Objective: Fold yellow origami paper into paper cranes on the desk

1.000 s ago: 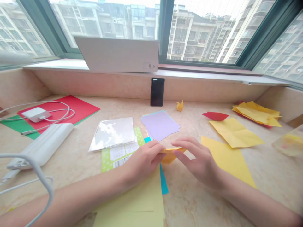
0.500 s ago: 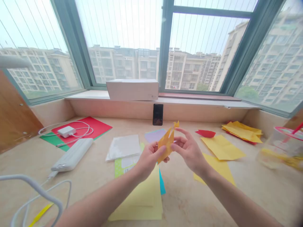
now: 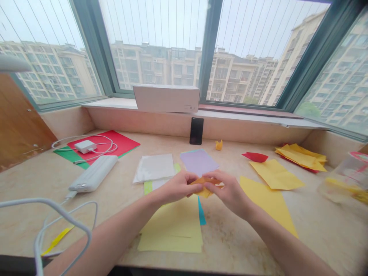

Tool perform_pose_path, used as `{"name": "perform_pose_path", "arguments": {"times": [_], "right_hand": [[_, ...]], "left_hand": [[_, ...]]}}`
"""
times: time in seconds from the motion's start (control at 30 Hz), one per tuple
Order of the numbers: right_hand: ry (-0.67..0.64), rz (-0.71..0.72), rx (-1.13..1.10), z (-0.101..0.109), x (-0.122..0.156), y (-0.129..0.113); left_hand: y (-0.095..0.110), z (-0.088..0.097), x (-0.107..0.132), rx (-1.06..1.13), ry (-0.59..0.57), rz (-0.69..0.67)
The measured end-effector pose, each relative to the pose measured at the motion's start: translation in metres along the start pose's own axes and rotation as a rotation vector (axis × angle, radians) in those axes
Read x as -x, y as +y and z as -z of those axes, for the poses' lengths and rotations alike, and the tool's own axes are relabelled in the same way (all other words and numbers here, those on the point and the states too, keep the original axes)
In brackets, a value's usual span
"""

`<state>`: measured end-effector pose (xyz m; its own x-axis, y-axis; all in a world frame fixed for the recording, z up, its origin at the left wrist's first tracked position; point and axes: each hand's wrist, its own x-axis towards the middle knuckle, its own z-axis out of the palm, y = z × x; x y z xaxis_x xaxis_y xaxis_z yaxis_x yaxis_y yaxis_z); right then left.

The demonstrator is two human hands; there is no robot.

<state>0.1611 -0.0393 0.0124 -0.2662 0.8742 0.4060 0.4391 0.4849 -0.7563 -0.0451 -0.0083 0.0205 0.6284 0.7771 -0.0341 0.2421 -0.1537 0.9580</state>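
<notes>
Between my two hands is a folded piece of orange-yellow paper (image 3: 204,191), held low over the middle of the table. My left hand (image 3: 185,184) pinches its left side, thumb on the near face. On the other side, my right hand (image 3: 225,188) grips it with thumb and fingers. Beneath them lie pale yellow sheets (image 3: 174,226) with a blue edge (image 3: 201,212) sticking out. A lilac sheet (image 3: 199,161) lies just beyond my hands. Farther back stands a small folded orange paper piece (image 3: 219,145).
At right are a red folded paper (image 3: 255,156), yellow sheets (image 3: 277,174), a stack of orange paper (image 3: 301,156) and a plastic cup (image 3: 349,178). A phone (image 3: 196,131) leans on the back ledge. White packets (image 3: 155,167), a power bank (image 3: 94,174) and cables (image 3: 69,218) lie left.
Both hands have come lower and nearer with the folded paper, which is now flatter. The small orange folded piece at the back now shows in plain sight. The view has shifted slightly.
</notes>
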Motion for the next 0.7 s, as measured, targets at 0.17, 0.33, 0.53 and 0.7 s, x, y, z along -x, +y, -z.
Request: {"name": "perform_pose_path", "arguments": {"times": [0.17,0.33,0.53,0.7], "right_hand": [[0.083,-0.214,-0.205,0.002,0.0,0.004],[0.155,-0.293,-0.505,-0.003,-0.002,0.001],[0.203,-0.254,-0.381,-0.011,0.002,0.001],[0.26,0.038,-0.047,-0.007,0.003,0.001]], "left_hand": [[0.001,-0.001,-0.001,0.3,0.074,0.011],[0.002,-0.013,-0.002,0.64,0.105,-0.03],[-0.005,-0.026,-0.001,0.6,0.061,-0.023],[-0.009,-0.027,-0.001,0.556,0.093,-0.046]]}}
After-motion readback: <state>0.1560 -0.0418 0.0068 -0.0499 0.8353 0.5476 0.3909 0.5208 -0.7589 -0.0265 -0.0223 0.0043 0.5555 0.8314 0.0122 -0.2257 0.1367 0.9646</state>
